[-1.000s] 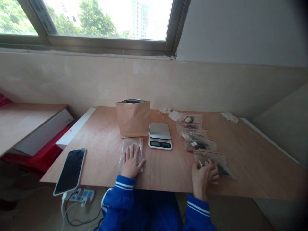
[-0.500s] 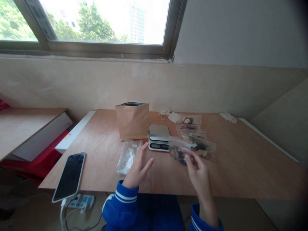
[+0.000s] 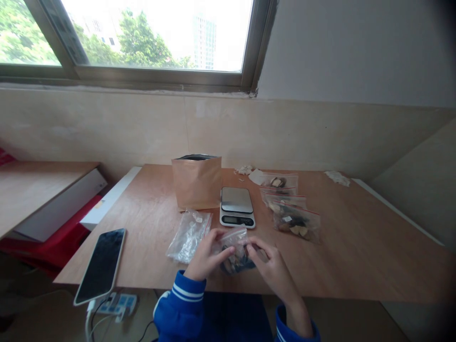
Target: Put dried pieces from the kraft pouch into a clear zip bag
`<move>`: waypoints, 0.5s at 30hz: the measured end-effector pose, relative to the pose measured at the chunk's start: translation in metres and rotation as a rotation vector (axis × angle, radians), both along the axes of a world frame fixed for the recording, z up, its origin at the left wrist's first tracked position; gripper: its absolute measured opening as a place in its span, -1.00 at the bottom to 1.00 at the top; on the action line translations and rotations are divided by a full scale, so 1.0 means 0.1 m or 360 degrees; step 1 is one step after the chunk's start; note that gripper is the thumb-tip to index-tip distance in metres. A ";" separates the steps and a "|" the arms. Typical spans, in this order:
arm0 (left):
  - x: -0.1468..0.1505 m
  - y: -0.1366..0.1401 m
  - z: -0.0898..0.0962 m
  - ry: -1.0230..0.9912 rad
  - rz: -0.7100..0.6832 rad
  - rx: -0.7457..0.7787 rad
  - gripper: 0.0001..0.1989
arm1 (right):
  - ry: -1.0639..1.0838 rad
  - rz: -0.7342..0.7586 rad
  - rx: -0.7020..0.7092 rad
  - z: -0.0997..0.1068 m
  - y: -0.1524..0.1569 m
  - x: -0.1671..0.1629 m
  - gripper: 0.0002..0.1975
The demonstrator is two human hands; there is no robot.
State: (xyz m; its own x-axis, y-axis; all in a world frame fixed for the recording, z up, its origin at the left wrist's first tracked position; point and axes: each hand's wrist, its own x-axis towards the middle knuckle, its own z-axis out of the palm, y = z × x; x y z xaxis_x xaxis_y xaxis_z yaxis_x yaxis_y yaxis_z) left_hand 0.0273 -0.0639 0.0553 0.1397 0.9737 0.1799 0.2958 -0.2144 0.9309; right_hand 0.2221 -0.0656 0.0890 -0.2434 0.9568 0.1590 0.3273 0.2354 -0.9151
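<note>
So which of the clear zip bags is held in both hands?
The filled zip bag between the left hand and right hand; the others lie on the table.

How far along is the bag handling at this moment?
Looks done: three filled zip bags lie in a row right of the scale. In hand: left hand and right hand hold a filled zip bag between them above the table. Left: empty clear bags lie beside the open brown pouch; the scale platform is bare.
</note>
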 end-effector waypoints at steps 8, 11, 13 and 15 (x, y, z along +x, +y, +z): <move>0.26 -0.05 0.08 -0.0402 0.0314 -0.0064 -0.72 | -0.0097 -0.0735 0.0698 -0.06 0.08 -0.18 -0.73; 0.33 -0.08 0.17 -0.0695 0.0355 -0.0067 -0.70 | -0.0043 -0.0393 0.0560 -0.02 0.01 -0.34 -0.84; 0.35 -0.10 0.20 -0.0825 0.0342 -0.0105 -0.65 | 0.0016 -0.0198 0.0463 0.02 -0.04 -0.44 -0.85; 0.33 -0.11 0.19 -0.0893 0.0372 -0.0152 -0.61 | 0.0068 -0.0114 0.0407 0.03 -0.07 -0.51 -0.84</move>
